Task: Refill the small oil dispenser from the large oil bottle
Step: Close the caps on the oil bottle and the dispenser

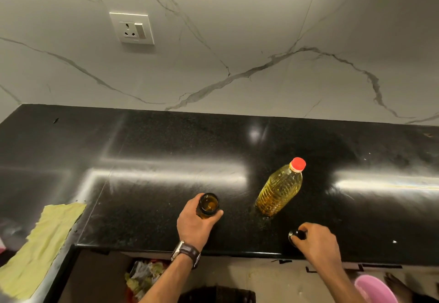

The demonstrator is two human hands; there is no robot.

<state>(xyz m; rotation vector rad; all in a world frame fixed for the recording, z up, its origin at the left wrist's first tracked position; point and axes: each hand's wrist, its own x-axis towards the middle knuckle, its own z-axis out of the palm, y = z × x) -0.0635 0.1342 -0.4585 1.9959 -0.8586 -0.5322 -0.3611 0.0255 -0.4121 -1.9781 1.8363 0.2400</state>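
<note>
Black polished countertop runs under a white marble-veined wall. Near its front edge stands the small oil dispenser, open-topped, with amber oil showing inside; the left hand grips it, fingers and thumb curled round its body. Just to the right the large oil bottle stands upright, red cap on, apart from both hands. The right hand rests at the counter edge, fingertips pinching a small dark lid. A yellow-green cloth lies far left.
</note>
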